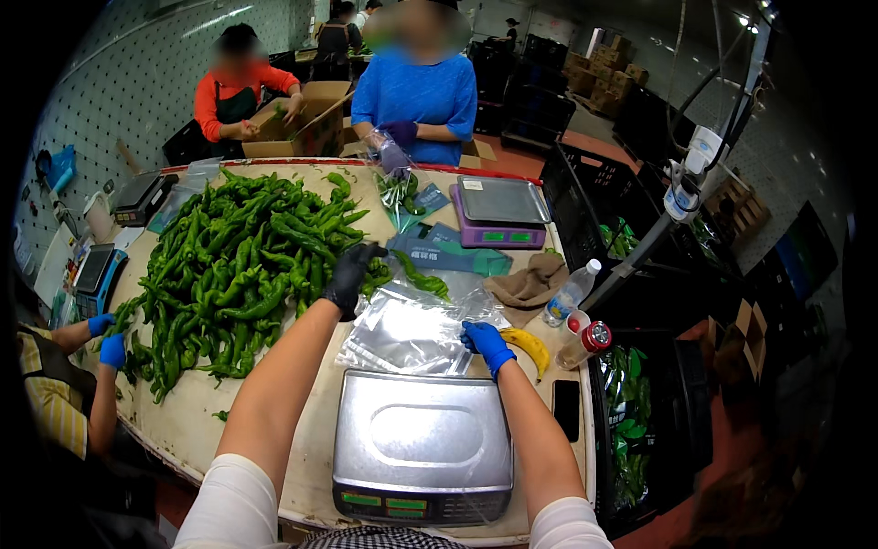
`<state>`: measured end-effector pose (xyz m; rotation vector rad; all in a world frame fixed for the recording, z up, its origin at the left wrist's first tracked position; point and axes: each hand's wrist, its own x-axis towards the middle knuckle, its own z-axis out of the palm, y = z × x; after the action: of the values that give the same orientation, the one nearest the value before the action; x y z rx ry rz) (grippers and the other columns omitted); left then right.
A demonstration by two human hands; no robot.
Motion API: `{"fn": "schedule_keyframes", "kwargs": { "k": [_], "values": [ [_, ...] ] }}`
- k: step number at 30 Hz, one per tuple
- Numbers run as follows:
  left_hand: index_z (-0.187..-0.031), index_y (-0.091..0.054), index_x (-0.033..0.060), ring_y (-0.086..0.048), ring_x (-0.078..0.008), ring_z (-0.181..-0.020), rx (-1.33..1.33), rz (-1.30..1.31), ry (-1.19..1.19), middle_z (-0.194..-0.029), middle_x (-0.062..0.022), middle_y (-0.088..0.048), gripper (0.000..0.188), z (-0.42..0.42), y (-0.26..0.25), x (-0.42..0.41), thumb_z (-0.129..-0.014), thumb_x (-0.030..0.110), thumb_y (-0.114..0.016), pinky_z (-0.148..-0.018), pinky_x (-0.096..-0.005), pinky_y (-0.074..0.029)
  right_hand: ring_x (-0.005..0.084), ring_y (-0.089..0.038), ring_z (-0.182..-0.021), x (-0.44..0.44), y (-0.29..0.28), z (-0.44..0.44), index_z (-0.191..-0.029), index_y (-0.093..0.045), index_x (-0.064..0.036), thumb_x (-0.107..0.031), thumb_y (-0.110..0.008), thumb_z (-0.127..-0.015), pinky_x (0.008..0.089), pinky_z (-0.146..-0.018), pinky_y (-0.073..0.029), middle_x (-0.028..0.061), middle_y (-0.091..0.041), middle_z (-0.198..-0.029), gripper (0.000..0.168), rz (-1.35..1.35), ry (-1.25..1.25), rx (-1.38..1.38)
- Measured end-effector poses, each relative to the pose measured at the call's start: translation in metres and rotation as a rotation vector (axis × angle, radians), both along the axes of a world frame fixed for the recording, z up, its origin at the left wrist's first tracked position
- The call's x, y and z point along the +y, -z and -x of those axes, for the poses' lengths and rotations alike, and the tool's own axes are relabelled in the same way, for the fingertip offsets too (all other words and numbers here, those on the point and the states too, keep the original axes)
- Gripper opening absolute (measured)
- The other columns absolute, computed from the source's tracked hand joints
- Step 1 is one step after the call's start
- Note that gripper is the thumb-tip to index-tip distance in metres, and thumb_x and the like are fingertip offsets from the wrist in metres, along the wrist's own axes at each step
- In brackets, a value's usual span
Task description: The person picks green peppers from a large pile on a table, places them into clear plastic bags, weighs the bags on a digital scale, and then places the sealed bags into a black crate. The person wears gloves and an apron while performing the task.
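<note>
My left hand (351, 276), in a black glove, is at the right edge of a large heap of green peppers (226, 267). A few peppers (376, 276) show just beyond its fingers; whether it grips any is hidden. In a blue glove, my right hand (487, 346) pinches the edge of a clear plastic bag (418, 326) that lies on other flat bags. One long green pepper (422, 278) rests across the top of the bags. Closest to me stands a digital scale (422, 439) with a bare steel pan and lit green displays.
To the right are a banana (528, 350), brown cloth (528, 281), water bottle (573, 291), red-lidded bottle (586, 345) and phone (566, 410). A purple scale (501, 216) stands farther back. Co-workers handle peppers at the left and far edges. Black crates (658, 412) flank the table (309, 446).
</note>
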<state>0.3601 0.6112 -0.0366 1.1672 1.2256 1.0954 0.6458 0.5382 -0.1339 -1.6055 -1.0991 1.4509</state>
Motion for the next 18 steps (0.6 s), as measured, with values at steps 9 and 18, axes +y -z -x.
{"fn": "schedule_keyframes", "kwargs": {
  "k": [9, 18],
  "values": [
    [-0.091, -0.069, 0.0031, -0.062, -0.0124, -0.072, 0.135, -0.044, 0.361, -0.083, -0.0048, -0.068, 0.009, -0.057, 0.052, -0.008, -0.086, 0.011, -0.07, -0.066, -0.0266, -0.051, 0.0116, -0.063, -0.069, 0.005, -0.017, 0.02, -0.096, -0.067, 0.001, -0.025, -0.063, -0.095, 0.0232, -0.065, -0.051, 0.006, -0.069, -0.082, 0.027, -0.173, -0.054, 0.138],
    [-0.103, -0.067, 0.0035, -0.062, -0.0128, -0.078, -0.465, -0.161, -0.251, -0.094, -0.0027, -0.068, 0.015, -0.01, 0.016, 0.044, -0.094, 0.014, -0.061, -0.072, -0.0267, -0.05, 0.0299, -0.066, -0.071, -0.021, 0.032, -0.069, -0.072, -0.071, -0.006, -0.054, -0.053, -0.088, 0.0402, -0.072, -0.05, 0.0122, -0.07, -0.078, 0.054, 0.11, -0.299, -0.688]
  ]
}}
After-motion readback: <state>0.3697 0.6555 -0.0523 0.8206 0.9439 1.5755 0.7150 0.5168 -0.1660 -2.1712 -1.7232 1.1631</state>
